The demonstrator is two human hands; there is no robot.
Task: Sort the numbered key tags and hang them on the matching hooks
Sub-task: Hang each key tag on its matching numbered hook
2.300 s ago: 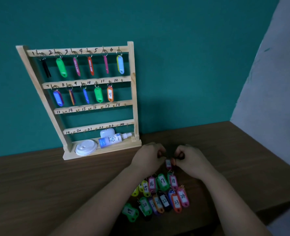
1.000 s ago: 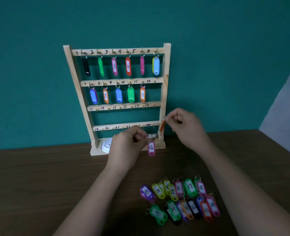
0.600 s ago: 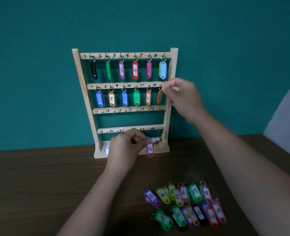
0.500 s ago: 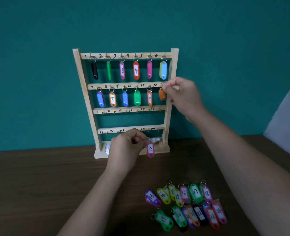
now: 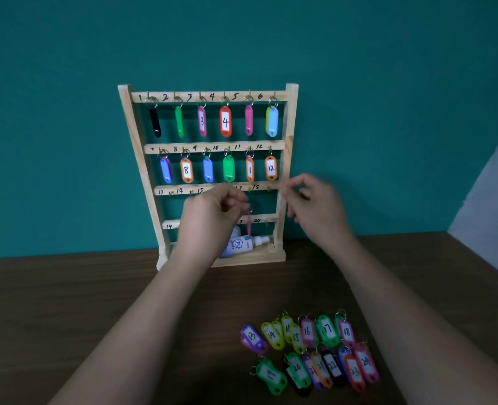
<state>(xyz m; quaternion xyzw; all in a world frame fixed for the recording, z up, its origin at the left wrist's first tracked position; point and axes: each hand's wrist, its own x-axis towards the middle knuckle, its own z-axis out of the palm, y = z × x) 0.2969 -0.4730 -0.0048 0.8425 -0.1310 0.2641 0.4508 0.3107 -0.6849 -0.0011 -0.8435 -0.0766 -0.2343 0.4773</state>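
Note:
A wooden hook rack (image 5: 291, 118) stands against the teal wall, its top two rows full of tags. An orange tag marked 12 (image 5: 271, 168) hangs on the hook at the right end of the second row. My left hand (image 5: 212, 220) is in front of the lower rows, pinching the ring of a pink tag (image 5: 249, 225) that hangs edge-on below my fingers. My right hand (image 5: 315, 209) hovers just right of the rack with fingers loosely apart and nothing in it. The rows numbered 13 to 24 show bare hooks. A heap of several numbered tags (image 5: 309, 352) lies on the table.
The rack's base holds a small white spray bottle (image 5: 242, 244), partly hidden by my left hand. The brown wooden table (image 5: 66, 302) runs to a grey wall (image 5: 493, 200) at the right. My forearms cross the table's front half.
My right hand has let go of the orange tag 12, now hanging on its hook, and dropped lower right. My left hand has risen with the pink tag, which has turned edge-on.

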